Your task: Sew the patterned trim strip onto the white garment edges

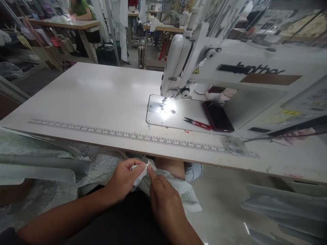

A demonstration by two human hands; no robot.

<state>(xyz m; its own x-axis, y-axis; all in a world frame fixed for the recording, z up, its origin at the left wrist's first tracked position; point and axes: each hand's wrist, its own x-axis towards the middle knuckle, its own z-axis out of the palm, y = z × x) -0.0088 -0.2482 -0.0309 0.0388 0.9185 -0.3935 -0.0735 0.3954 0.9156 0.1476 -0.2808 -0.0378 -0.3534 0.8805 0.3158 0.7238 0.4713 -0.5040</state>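
Note:
Pale printed fabric lies across the lap, below the front edge of the white table. My left hand pinches a bunched white part of this fabric between thumb and fingers. Close against it, my right hand holds the same bunched part, its index fingertip near my left thumb. Both hands are in front of the table edge. The sewing machine stands on the table, its lamp lighting the needle plate, with no fabric under the needle.
A ruler strip runs along the table's front. Red-handled snips and a dark phone lie beside the needle plate. A clear round object sits at the ruler's right end. Behind, a person in green sits at another table.

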